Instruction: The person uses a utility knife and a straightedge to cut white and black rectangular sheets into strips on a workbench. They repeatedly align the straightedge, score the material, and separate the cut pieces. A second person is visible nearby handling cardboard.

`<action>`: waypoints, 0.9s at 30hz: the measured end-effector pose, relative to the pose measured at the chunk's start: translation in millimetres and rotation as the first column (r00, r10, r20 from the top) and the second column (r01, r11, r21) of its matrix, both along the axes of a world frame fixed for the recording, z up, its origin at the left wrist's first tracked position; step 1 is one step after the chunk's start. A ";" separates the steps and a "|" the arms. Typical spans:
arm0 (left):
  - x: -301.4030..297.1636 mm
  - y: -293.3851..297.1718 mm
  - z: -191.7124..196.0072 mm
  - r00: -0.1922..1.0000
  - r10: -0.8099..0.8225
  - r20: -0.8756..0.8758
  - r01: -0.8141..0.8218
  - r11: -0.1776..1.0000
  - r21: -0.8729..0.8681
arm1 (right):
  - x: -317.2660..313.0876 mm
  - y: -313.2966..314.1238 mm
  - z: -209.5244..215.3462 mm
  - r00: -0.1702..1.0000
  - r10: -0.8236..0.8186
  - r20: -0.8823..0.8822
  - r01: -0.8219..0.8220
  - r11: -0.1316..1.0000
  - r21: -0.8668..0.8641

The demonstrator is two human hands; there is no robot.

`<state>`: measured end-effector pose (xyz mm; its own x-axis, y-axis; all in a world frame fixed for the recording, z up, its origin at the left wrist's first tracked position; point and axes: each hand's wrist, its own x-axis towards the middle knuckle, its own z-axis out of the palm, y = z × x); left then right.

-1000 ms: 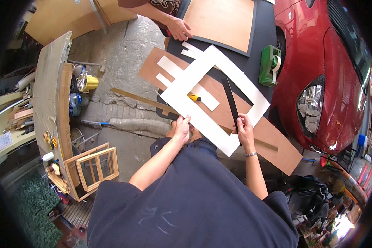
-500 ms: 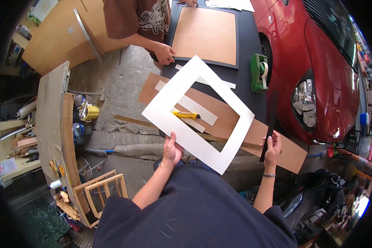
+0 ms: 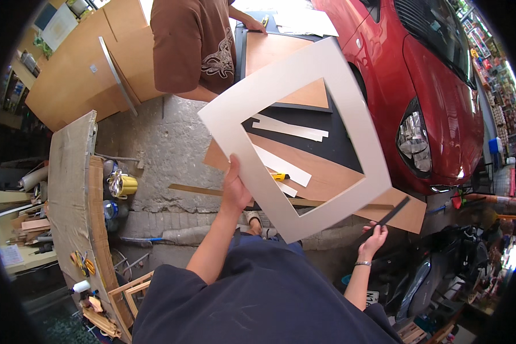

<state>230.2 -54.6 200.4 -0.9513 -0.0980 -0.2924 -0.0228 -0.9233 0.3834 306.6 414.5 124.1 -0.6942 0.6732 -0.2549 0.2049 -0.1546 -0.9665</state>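
Note:
My left hand (image 3: 235, 186) grips the left edge of a white picture mat (image 3: 272, 80) with a rectangular window, holding it tilted in front of me. Pinched in my right hand (image 3: 374, 239) is a thin black strip (image 3: 394, 211), slanting up to the right, near the mat's lower right corner. Through the window I see a yellow utility knife (image 3: 280, 177) on a white strip, and more white strips (image 3: 292, 129) on the black table (image 3: 344, 135). A long brown board (image 3: 404, 215) lies beneath the knife. The mat partly covers a dark frame with a brown panel (image 3: 269, 49).
A co-worker in a brown shirt (image 3: 180, 49) stands at the table's far left, one hand (image 3: 255, 25) by the frame. To the right are a red car (image 3: 378, 74) and a motorcycle (image 3: 418, 286). A long bench (image 3: 71, 172) and a yellow pot (image 3: 126, 184) stand left.
The mat has risen, turned and come to cover the tape dispenser and more of the frame. The black strip has swung from upright to slanting. The co-worker's near hand has gone behind the mat.

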 end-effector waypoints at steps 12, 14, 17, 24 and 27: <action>-24.3 49.0 65.1 0.933 -0.334 -0.135 0.330 0.942 -0.054 | -32.5 -216.4 110.5 0.688 0.657 -0.308 -0.716 0.684 -0.139; -24.8 53.1 79.7 0.937 -0.325 -0.130 0.322 0.946 -0.043 | -31.8 -219.5 122.0 0.678 0.663 -0.317 -0.723 0.679 -0.126; -28.3 49.0 66.8 0.925 -0.345 -0.159 0.348 0.937 -0.008 | -28.0 -226.8 137.1 0.667 0.688 -0.286 -0.728 0.684 -0.053; -23.0 45.3 43.1 0.885 -0.337 -0.320 0.329 0.941 -0.079 | -19.1 -235.5 135.0 0.616 0.769 -0.172 -0.735 0.639 0.227; -19.9 49.6 72.2 0.903 -0.320 -0.287 0.331 0.944 -0.012 | -14.3 -245.1 139.2 0.608 0.763 -0.222 -0.746 0.644 0.171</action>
<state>210.3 -5.1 272.6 -0.9716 0.2367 -0.0058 -0.2206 -0.8961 0.3851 292.3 169.4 263.4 -0.9935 -0.1115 0.0243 -0.0242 -0.0024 -0.9997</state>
